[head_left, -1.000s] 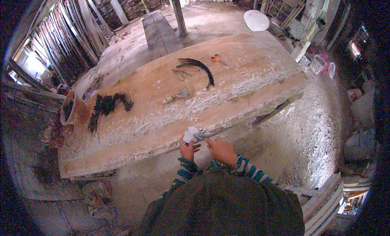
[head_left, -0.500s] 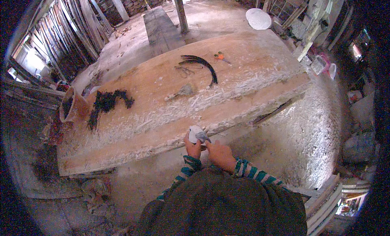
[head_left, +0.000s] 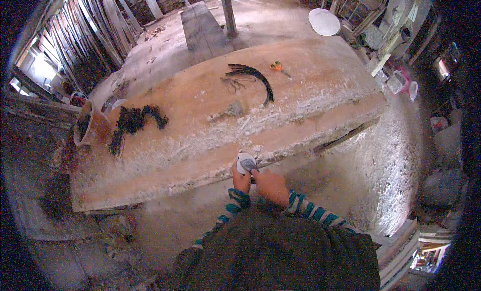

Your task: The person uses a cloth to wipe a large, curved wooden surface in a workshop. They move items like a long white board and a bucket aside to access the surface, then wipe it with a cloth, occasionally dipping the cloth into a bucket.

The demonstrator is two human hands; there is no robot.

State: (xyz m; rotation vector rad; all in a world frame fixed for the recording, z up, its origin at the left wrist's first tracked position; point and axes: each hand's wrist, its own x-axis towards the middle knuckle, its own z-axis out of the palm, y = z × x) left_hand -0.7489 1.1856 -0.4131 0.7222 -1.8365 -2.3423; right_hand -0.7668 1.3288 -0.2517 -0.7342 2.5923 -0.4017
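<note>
At the near edge of the wooden worktable [head_left: 200, 173], my left hand [head_left: 241, 182] is closed round a rounded white piece [head_left: 242, 156], which looks like plaster. My right hand [head_left: 271, 186] grips a small tool, likely a putty knife [head_left: 249, 164], whose grey blade lies against the white piece. Its handle is hidden in my fingers. White crumbs and flakes [head_left: 200, 136] are strewn in a band along the board beyond my hands. Farther in lies another pale, dusty tool [head_left: 232, 110], its kind unclear.
A curved bundle of black strips [head_left: 263, 83] and orange-handled scissors [head_left: 277, 67] lie on the far half of the board. Black tangled material [head_left: 135, 121] is at the left, beside an orange-brown bucket [head_left: 95, 126]. A white disc [head_left: 324, 22] is on the floor beyond.
The blade has turned and now lies more across the face of the white piece. Both hands stay together at the table edge; the whole view has shifted slightly.
</note>
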